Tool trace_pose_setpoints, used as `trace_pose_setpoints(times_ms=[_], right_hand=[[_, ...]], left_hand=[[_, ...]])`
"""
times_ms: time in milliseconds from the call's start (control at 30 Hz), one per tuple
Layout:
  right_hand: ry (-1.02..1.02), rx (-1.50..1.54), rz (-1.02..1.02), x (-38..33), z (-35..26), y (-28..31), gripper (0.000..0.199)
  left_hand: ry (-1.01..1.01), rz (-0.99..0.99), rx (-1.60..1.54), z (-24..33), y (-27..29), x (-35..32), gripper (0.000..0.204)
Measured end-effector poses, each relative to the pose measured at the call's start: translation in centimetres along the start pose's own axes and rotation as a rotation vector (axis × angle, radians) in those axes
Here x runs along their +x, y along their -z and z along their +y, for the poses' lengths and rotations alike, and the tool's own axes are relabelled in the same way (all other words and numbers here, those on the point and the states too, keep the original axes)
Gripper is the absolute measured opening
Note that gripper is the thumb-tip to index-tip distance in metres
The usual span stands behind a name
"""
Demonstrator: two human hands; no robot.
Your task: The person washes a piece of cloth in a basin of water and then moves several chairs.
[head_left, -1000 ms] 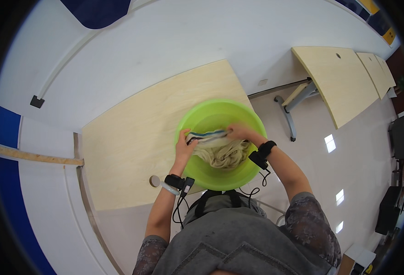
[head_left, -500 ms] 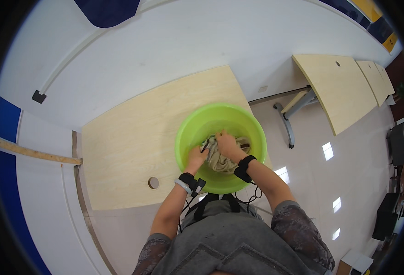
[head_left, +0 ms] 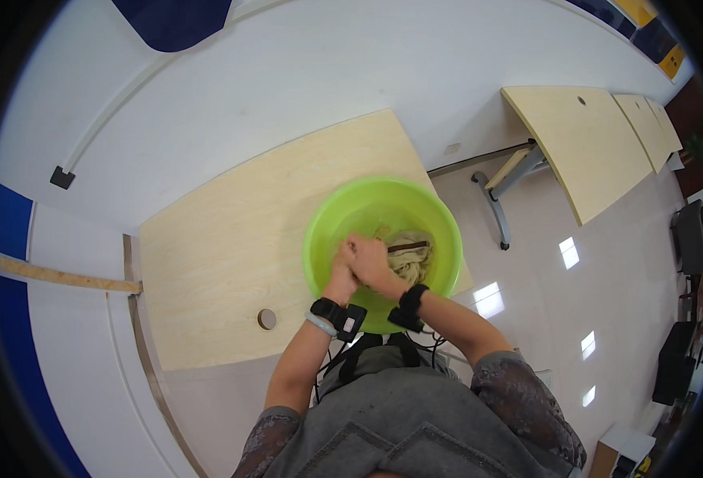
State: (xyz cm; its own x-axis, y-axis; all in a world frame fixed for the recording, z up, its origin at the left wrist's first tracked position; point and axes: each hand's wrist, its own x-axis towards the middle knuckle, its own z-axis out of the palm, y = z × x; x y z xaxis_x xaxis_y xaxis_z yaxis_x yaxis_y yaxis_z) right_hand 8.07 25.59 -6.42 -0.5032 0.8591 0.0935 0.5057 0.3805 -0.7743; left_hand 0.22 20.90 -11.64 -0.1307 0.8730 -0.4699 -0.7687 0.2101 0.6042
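A bright green round basin (head_left: 316, 231) with water in it stands on the pale wooden table. Inside lies a wet, crumpled beige cloth (head_left: 411, 267) with a dark brown strip across it. My left hand (head_left: 342, 272) and my right hand (head_left: 370, 259) are closed and pressed together over the basin's left half, gripping a part of the cloth between them. That gripped part is mostly hidden by my fingers. The rest of the cloth spreads to the right of my right hand. Black straps with small boxes circle both wrists.
The basin sits near the right front edge of the table (head_left: 232, 239), close to my body. A round cable hole (head_left: 267, 319) is at the table's front. Another table (head_left: 583, 143) stands to the right across a tiled floor gap. Cables hang by my wrists.
My right hand has moved left and come against my left hand. The cloth has shifted right, its brown strip now showing more. My left hand has stayed nearly in place.
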Motion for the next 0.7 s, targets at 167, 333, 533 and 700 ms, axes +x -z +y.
trace_pose_setpoints(times_ms=[167, 333, 533, 700], right_hand=[[-0.067, -0.044, 0.178, 2.2, 2.6, -0.3, 0.029], [0.022, -0.072, 0.201, 1.3, 2.6, -1.2, 0.034], [-0.292, -0.039, -0.172, 4.0, 4.6, 3.1, 0.030], [-0.218, 0.263, -0.066, 3.6, 0.7, 6.3, 0.035]], left_hand=[[0.231, 0.261, 0.229, 0.1, -2.1, -0.8, 0.031], [0.058, 0.257, 0.091, 1.2, -2.1, -0.5, 0.033], [-0.050, 0.230, 0.685, 2.1, -1.8, -1.0, 0.040], [-0.589, 0.103, 1.050, 3.0, -0.1, 0.1, 0.043]])
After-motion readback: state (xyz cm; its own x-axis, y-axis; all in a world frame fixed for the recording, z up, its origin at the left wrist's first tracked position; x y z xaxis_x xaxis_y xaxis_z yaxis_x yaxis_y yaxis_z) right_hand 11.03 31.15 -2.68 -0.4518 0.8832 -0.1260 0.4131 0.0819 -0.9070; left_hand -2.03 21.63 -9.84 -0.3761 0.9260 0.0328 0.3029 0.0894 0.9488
